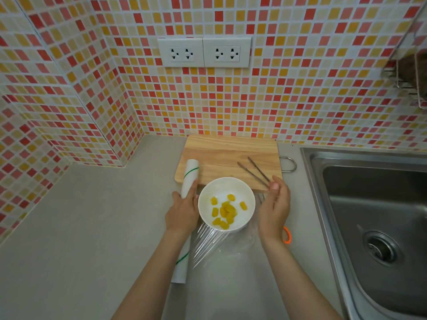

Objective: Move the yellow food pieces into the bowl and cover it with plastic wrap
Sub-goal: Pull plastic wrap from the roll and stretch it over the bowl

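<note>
A white bowl (pixel 245 192) stands on the grey counter just in front of the wooden cutting board (pixel 221 155). Several yellow food pieces (pixel 225 211) lie inside it. The white plastic wrap roll (pixel 190 179) lies lengthwise left of the bowl, and my left hand (pixel 182 210) grips it. A clear sheet of plastic wrap (pixel 219 243) is stretched from the roll across the bowl's near side toward my right hand (pixel 275 204), which pinches the film's edge at the bowl's right. The roll's near end shows below my left forearm.
Metal tongs (pixel 254 172) lie on the board's right part. A steel sink (pixel 369 215) fills the right side. An orange loop (pixel 287 236) lies by my right wrist. The tiled wall carries two socket plates (pixel 204 52); a wire rack (pixel 409 72) hangs upper right.
</note>
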`<state>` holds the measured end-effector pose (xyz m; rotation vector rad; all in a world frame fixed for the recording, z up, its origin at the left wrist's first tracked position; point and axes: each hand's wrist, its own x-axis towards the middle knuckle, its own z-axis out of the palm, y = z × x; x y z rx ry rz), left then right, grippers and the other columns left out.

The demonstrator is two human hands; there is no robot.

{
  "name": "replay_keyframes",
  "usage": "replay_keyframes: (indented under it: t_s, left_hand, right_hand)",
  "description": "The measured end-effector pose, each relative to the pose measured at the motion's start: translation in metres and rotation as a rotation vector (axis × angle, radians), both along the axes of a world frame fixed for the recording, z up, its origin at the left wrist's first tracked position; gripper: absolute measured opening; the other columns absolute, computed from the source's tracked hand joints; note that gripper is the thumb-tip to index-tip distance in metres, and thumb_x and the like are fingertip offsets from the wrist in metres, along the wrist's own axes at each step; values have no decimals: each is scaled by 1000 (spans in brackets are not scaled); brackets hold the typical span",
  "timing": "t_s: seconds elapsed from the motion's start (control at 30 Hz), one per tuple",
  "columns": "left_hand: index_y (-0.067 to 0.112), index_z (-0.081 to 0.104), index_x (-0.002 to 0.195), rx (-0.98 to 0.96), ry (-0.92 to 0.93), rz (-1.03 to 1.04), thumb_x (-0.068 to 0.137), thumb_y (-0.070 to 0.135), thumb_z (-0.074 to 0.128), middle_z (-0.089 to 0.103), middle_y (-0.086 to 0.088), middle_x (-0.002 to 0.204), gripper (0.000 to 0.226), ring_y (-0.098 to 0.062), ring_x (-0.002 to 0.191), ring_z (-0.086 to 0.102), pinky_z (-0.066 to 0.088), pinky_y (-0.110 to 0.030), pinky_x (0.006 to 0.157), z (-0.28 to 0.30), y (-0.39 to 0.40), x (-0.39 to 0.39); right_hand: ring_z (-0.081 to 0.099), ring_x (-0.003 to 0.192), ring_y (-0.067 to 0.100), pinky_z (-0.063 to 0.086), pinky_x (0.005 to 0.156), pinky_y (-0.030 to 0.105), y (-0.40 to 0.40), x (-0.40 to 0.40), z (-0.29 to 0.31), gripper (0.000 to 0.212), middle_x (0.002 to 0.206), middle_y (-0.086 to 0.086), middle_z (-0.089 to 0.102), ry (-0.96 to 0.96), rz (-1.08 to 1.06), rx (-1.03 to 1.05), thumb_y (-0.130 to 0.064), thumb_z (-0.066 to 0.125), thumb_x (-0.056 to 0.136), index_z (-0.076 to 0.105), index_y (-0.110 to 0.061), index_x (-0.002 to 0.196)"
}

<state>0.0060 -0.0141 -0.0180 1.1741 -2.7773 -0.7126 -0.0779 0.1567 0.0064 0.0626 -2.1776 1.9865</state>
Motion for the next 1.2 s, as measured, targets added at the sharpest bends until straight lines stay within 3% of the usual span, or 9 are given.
replay_keyframes:
  t_s: [0.07, 0.2, 0.33, 0.47, 0.6, 0.73, 0.83, 0.97, 1.2]
  left_hand:
    - [50, 15, 143, -3, 6, 4, 96, 46, 21, 30, -5, 99, 48, -30, 67, 45, 40, -37, 69, -1, 1, 0]
    - [50, 14, 143, -7, 17, 1, 96, 46, 20, 31, -5, 99, 48, -30, 67, 46, 41, -37, 70, 0, 3, 0]
    - [50, 15, 143, -3, 41, 18, 96, 47, 19, 32, -6, 98, 48, -30, 67, 47, 44, -40, 71, 2, 6, 0]
    - [50, 15, 143, 1, 49, 33, 95, 48, 18, 32, -6, 99, 48, -29, 68, 47, 41, -38, 69, 2, 5, 1]
    - [49, 16, 143, 2, 56, 42, 96, 47, 19, 32, -7, 99, 48, -29, 68, 46, 40, -38, 70, 2, 2, 0]
    - [49, 15, 143, 12, 70, 47, 95, 46, 19, 32, -6, 99, 48, -27, 67, 44, 38, -36, 70, 0, -1, 0]
    - [49, 15, 143, 19, 74, 54, 95, 46, 20, 31, -6, 99, 48, -26, 65, 42, 37, -35, 68, 1, -2, 0]
    - [47, 16, 144, 20, 79, 44, 97, 44, 23, 34, -7, 104, 48, -29, 72, 45, 40, -37, 72, 5, -5, -2]
    - [50, 9, 144, 37, 57, 25, 96, 48, 20, 33, -4, 102, 49, -31, 82, 52, 40, -37, 73, 10, -12, 2]
  right_hand:
    - [48, 121, 3, 37, 97, 16, -10, 20, 3, 48, 132, -6, 52, -78, 25, -147, -44, 30, 93, 45, -21, 133]
    - [44, 129, 14, 38, 106, 34, -29, 33, -5, 54, 142, 0, 46, -214, 64, -228, -45, 25, 93, 32, -25, 142]
    - [46, 128, 20, 41, 107, 45, -35, 30, -16, 58, 143, 0, 46, -385, 64, -258, -54, 21, 89, 36, -29, 139]
    - [54, 118, 20, 44, 103, 43, -42, 21, -18, 54, 133, 0, 55, -519, 73, -363, -55, 18, 94, 46, -31, 133]
    - [55, 109, 12, 47, 93, 32, -35, 14, -25, 56, 134, -3, 51, -545, 207, -312, -55, 14, 95, 38, -29, 139]
    - [18, 143, 12, 18, 119, 38, -15, 0, -18, 81, 158, -2, 18, -383, 307, -85, -69, 21, 80, 14, -26, 148]
    - [-3, 141, 0, 4, 116, 32, -7, -16, 8, 94, 158, -13, 1, -89, 524, 299, -77, 37, 73, 0, -32, 148]
    - [-21, 142, 9, -10, 116, 33, -14, -26, 24, 135, 156, -4, -20, 162, 954, 933, -79, 60, 53, -17, -18, 146]
    - [-24, 143, 18, -8, 115, 31, -16, -24, 17, 143, 156, 7, -24, 69, 1023, 1110, -64, 76, 53, -19, -9, 145]
